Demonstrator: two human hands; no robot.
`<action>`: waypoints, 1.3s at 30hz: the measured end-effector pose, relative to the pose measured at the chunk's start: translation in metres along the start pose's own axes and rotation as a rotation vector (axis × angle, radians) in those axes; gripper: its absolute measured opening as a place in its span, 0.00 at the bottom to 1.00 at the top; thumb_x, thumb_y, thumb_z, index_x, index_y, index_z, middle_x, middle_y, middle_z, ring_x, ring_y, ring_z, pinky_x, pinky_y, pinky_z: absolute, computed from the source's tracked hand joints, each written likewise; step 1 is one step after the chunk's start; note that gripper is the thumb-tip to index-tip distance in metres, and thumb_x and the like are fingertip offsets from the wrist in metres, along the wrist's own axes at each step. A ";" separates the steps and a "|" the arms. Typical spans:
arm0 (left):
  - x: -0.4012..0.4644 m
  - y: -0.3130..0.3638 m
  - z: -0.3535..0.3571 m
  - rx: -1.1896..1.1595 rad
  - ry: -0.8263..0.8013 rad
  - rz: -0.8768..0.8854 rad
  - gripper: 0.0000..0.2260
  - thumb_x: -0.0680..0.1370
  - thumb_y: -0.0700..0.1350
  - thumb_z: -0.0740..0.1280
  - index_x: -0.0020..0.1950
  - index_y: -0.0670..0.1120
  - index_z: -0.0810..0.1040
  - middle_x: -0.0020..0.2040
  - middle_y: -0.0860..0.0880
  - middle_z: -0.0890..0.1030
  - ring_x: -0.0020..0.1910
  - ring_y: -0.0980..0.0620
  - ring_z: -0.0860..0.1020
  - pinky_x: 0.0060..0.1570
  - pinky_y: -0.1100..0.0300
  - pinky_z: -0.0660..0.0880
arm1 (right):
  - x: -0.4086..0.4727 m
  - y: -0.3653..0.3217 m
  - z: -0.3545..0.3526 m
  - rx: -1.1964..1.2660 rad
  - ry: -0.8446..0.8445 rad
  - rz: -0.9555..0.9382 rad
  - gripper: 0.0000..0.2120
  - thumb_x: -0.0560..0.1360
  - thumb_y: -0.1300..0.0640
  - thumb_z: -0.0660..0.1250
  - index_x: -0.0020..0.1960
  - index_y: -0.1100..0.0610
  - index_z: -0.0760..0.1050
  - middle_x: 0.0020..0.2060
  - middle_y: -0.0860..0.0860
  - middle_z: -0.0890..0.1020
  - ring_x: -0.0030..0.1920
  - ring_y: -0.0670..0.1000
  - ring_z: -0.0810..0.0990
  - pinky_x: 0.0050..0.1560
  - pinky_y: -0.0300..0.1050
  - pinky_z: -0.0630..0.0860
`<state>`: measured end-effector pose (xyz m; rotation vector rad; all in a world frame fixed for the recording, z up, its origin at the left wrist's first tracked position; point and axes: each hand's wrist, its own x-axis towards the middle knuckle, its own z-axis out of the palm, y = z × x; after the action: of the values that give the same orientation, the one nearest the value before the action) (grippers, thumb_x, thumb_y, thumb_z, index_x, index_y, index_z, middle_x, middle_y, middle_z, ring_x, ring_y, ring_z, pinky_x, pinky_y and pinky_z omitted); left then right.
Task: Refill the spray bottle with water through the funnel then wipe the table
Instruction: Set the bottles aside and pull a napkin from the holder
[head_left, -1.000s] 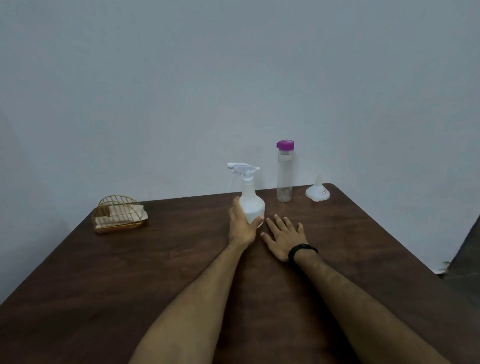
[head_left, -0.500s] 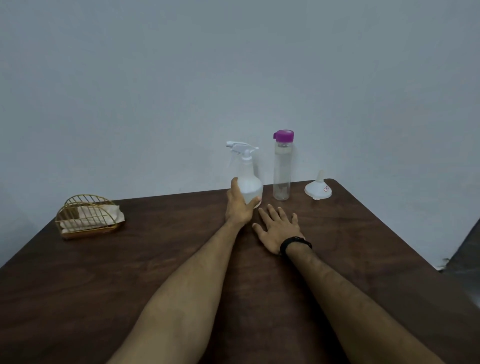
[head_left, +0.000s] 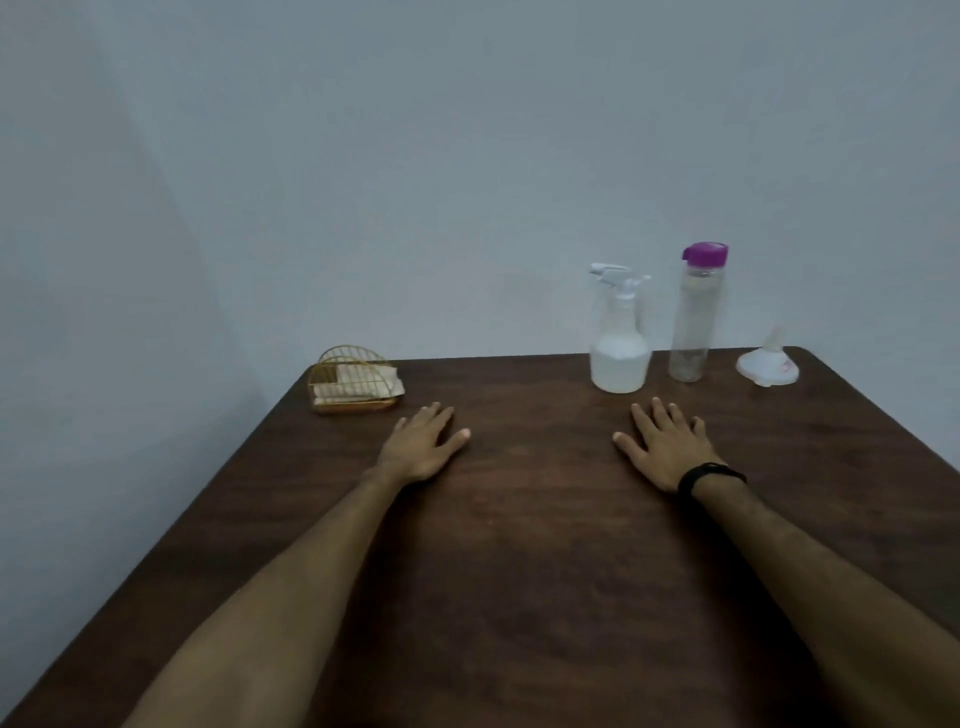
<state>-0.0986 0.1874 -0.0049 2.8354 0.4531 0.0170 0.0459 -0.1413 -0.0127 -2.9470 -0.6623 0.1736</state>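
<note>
On table (head_left: 519, 545), spray btl (head_left: 620, 358) part-full

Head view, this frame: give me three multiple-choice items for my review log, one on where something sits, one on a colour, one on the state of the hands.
1. What stands directly between the spray bottle and the funnel?
A. the wire napkin holder
B. the clear water bottle
C. nothing

2. What colour is the water bottle's cap?
A. purple
B. white
C. gold

3. What are the hands doing?
A. the left grips the spray bottle
B. the right holds the funnel
C. both rest flat on the table, holding nothing

Answers:
1. B, the clear water bottle stands upright between them along the far edge.
2. A, the cap is purple above a clear body.
3. C, the left hand and the right hand lie palm down on the table, fingers spread, apart from every item.
</note>
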 end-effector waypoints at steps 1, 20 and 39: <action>-0.010 -0.019 -0.003 0.031 0.006 -0.038 0.32 0.81 0.66 0.49 0.81 0.51 0.54 0.82 0.48 0.52 0.80 0.51 0.49 0.77 0.46 0.46 | -0.004 -0.007 0.001 -0.008 -0.005 -0.019 0.35 0.80 0.33 0.43 0.82 0.50 0.46 0.81 0.55 0.45 0.81 0.58 0.44 0.78 0.60 0.43; -0.045 -0.086 -0.009 0.067 0.113 -0.215 0.35 0.78 0.70 0.45 0.81 0.54 0.53 0.82 0.47 0.50 0.81 0.48 0.48 0.77 0.42 0.44 | 0.057 -0.251 -0.016 0.324 0.061 -0.374 0.27 0.81 0.44 0.62 0.78 0.50 0.63 0.72 0.52 0.72 0.71 0.54 0.70 0.71 0.55 0.68; -0.040 -0.093 -0.007 0.006 0.142 -0.197 0.35 0.78 0.70 0.48 0.81 0.55 0.55 0.82 0.48 0.51 0.80 0.49 0.48 0.76 0.43 0.44 | 0.123 -0.344 -0.016 0.499 0.306 -0.168 0.06 0.72 0.50 0.76 0.44 0.53 0.86 0.43 0.51 0.87 0.45 0.52 0.84 0.48 0.50 0.83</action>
<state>-0.1653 0.2616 -0.0217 2.7928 0.7622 0.1794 0.0146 0.2194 0.0398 -2.3620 -0.6954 -0.1120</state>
